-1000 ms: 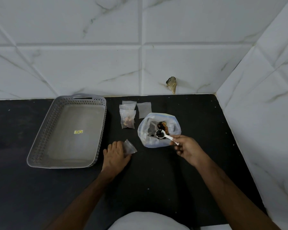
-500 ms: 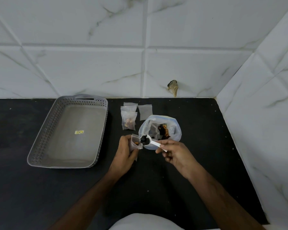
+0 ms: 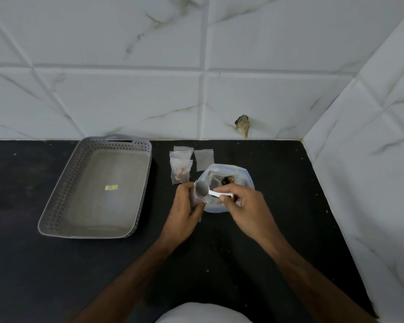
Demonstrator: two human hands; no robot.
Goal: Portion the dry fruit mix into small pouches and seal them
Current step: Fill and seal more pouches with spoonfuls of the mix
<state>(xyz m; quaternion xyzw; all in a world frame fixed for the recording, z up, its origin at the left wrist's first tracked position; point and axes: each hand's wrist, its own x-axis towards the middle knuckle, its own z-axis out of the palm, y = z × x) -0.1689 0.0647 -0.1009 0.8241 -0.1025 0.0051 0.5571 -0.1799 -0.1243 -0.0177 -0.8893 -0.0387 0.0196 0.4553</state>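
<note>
We note a black counter under white tiled walls — one tray, three pouches beyond the fingers. Left hand grips a fourth pouch; right hand pinches the spoon — tipped over its mouth, beside the fruit bag.

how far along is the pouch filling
Done: one small clear pouch with mix lies filled. In hand: left hand holds an open pouch; right hand tips the white spoon in. Left: flat empty pouches; grey perforated tray holds none.

Small clear pouch held open; white scoop tipped into it.
</note>
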